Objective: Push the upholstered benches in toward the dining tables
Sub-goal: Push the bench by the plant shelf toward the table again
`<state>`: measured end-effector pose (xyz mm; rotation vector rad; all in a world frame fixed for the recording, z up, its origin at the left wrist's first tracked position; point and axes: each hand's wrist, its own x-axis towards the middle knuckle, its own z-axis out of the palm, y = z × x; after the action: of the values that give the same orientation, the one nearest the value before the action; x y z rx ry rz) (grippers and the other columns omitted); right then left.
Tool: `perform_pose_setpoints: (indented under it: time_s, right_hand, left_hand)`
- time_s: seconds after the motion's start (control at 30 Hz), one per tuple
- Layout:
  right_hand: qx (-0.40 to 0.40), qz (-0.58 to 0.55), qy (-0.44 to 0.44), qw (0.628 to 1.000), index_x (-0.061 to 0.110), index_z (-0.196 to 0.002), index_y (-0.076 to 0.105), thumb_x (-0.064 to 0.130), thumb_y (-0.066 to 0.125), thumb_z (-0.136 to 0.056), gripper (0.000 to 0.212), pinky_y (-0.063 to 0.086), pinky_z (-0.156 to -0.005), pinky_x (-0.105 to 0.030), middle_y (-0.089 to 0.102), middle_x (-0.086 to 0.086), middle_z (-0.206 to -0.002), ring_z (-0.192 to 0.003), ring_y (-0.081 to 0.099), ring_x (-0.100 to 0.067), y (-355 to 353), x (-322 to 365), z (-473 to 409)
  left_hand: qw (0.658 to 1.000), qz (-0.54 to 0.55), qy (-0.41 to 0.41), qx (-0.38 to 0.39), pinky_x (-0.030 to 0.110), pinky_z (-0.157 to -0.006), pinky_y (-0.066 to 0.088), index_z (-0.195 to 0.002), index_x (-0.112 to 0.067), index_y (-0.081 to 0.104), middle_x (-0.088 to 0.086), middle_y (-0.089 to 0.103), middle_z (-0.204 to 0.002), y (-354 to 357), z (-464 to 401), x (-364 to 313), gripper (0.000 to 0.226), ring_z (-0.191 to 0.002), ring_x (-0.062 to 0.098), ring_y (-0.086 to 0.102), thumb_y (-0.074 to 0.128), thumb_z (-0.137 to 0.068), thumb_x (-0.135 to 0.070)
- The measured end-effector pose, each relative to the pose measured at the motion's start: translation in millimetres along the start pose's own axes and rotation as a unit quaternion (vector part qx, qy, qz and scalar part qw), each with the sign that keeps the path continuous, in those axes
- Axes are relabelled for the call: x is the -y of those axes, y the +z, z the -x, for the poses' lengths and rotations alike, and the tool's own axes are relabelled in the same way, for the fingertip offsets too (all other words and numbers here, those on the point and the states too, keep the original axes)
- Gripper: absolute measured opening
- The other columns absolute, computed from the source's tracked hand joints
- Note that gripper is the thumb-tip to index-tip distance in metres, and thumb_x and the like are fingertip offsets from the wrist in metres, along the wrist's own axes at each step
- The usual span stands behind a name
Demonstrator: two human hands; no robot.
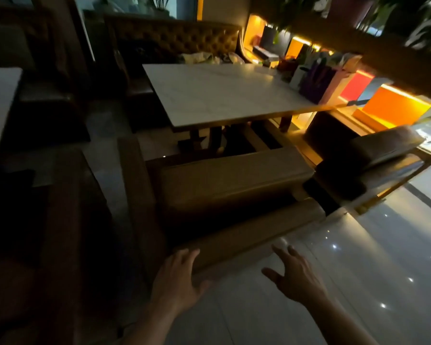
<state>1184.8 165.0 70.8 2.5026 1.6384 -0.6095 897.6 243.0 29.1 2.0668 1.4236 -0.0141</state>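
At frame centre the upholstered bench (232, 185) stands clear of the white worktop (224, 93), dark floor showing between them. The left hand (177, 277) lies spread, palm on the backrest's near end. The right hand (294, 275) hovers open beside the backrest. Dim light hides the left side.

Dim browns, a pale marble top and hot orange light

The near bench (234, 185) is tan-brown upholstery, plain and unpatterned, with a lighter tan rolled back (254, 232). The dining table (224, 93) has a white top with faint grey veining and a brown wooden edge. Far behind it, a booth seat (174, 38) shows golden-brown, button-tufted diamond quilting. On the right, lit panels (393, 108) glow orange and one glows red (358, 85), beside a purple bag (316, 80). The floor (358, 282) is glossy pale grey, dotted with white light reflections.
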Motion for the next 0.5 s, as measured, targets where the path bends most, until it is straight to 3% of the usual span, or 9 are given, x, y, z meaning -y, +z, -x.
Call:
perform_pose_setpoints:
  time_s: [0.1,0.33,0.5]
  right_hand:
    - [0.006,0.011,-0.016,1.000,0.038,-0.155,0.018,0.079,0.047,-0.082,0.089,0.036,-0.111,-0.046,0.024,-0.011,-0.163,-0.145,0.031,-0.032,-1.1,-15.6,-36.7]
    - [0.036,0.046,-0.097,0.994,0.035,-0.156,0.016,0.076,0.057,-0.079,0.097,0.021,-0.121,-0.050,0.014,-0.016,-0.165,-0.152,0.009,-0.033,4.1,-56.2,-144.8]
    - [0.079,0.096,-0.149,0.981,0.046,-0.152,-0.015,0.086,0.059,-0.066,0.120,0.005,-0.116,-0.067,-0.019,-0.011,-0.165,-0.148,-0.022,-0.036,-0.7,-87.0,-215.8]
  left_hand:
    - [1.000,0.007,-0.020,0.023,0.041,-0.115,0.028,-0.152,-0.041,0.017,-0.011,0.018,-0.160,6.5,-34.9,-12.6,0.091,-0.144,0.019,0.022,0.052,-0.077,-0.079]
    - [0.996,-0.010,-0.087,-0.009,0.049,-0.118,0.022,-0.152,-0.047,0.007,-0.012,0.008,-0.163,31.9,-95.7,-38.9,0.107,-0.148,0.021,0.011,0.057,-0.065,-0.087]
    - [0.990,-0.042,-0.131,-0.005,0.047,-0.121,0.004,-0.152,-0.047,-0.001,-0.010,0.000,-0.165,50.4,-125.8,-48.3,0.120,-0.151,0.020,-0.001,0.056,-0.056,-0.093]
